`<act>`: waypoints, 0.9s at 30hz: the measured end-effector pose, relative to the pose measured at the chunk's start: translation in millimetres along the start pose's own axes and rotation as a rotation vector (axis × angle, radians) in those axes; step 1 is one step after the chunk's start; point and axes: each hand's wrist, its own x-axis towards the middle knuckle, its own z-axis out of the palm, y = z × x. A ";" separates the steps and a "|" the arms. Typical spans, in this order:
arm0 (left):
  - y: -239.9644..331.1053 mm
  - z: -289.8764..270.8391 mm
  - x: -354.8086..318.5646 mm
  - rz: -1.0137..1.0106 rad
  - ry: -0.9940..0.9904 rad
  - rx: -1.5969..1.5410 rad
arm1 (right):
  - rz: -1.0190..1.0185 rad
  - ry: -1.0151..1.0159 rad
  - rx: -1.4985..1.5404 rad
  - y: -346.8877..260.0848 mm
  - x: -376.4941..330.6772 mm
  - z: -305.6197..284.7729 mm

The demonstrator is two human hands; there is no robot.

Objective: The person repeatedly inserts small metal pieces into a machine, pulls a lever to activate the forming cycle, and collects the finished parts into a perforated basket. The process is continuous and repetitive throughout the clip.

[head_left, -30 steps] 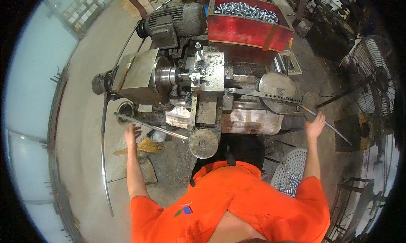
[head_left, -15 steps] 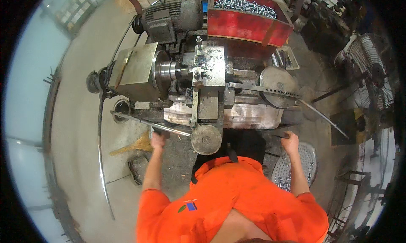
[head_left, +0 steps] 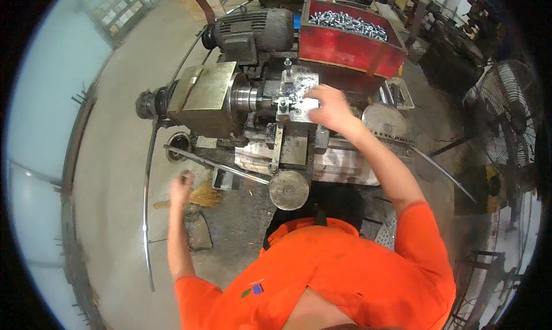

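Note:
My right hand (head_left: 332,108) reaches over the steel tool block (head_left: 305,83) of a small lathe. Its thumb and forefinger are apart, at the block's right side; I make out nothing between them. Left of the block is the round chuck (head_left: 244,98), in line with it. My left hand (head_left: 181,183) hangs low at the left, fingers curled in; whatever it may hold is too small to tell. It is just below the end of a long metal lever (head_left: 218,166), apart from it, and above a straw broom (head_left: 206,195). The lever runs to a round metal disc (head_left: 289,190).
Behind the lathe stand a dark motor (head_left: 253,34) and a red bin (head_left: 351,49) full of small metal cylinders. A second disc (head_left: 384,121) with a perforated bar and rod is at the right. A floor fan (head_left: 509,108) stands farther right. A perforated tray (head_left: 386,232) is partly behind my arm.
My right hand has gone from beside the perforated tray up and left to the tool block. My left hand has moved left, off the lever's middle. The view has shifted slightly.

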 end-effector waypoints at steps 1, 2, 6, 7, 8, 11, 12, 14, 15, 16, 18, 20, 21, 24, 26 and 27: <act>7.5 -42.0 0.9 0.023 0.102 -0.087 | -0.117 0.073 0.014 3.6 19.9 25.7; -41.1 -68.1 10.4 0.113 0.336 -0.097 | -0.117 -0.051 -0.062 -7.2 43.8 46.5; -71.7 -151.9 -37.7 -0.148 0.445 0.319 | 0.066 -0.438 -0.318 -45.7 89.3 82.8; -114.3 -129.7 -60.8 -0.249 0.382 0.360 | 0.022 -0.423 -0.306 -46.7 89.0 93.4; -140.5 -109.3 -72.3 -0.346 0.316 0.398 | -0.018 -0.408 -0.297 -45.6 88.7 100.5; -15.1 -68.6 -113.2 -0.317 0.447 0.379 | -0.014 -0.399 -0.256 -32.5 86.4 101.0; 10.2 -54.5 -113.2 -0.318 0.420 0.386 | 0.002 -0.391 -0.292 -28.8 84.8 100.4; 21.9 -55.7 -120.3 -0.359 0.351 0.266 | 0.001 -0.360 -0.314 -35.1 86.9 93.5; 14.6 -58.6 -118.9 -0.375 0.286 0.118 | 0.005 -0.356 -0.389 -33.8 79.7 86.9; 1.2 -65.8 -118.0 -0.392 0.231 -0.028 | -0.026 -0.413 -0.442 -43.1 79.2 71.5; -21.7 -67.2 -113.1 -0.124 0.231 0.123 | -0.041 -0.348 -0.518 -34.5 79.9 36.0; 13.4 -94.5 -109.0 -0.333 -0.055 -0.093 | -0.039 -0.168 -0.411 -5.3 78.4 -18.3; -40.4 -92.8 -96.9 -0.258 -0.046 -0.183 | -0.032 0.064 -0.357 -2.6 75.1 -34.7; -22.4 -87.7 -43.1 -0.133 -0.068 -0.326 | -0.032 0.379 -0.359 6.1 46.2 -75.6; -32.8 -79.9 -16.2 -0.181 -0.134 -0.438 | -0.082 0.364 -0.254 9.5 8.8 -86.4; -36.1 -72.6 -2.5 -0.199 -0.191 -0.484 | -0.105 0.337 -0.201 8.9 -22.8 -83.3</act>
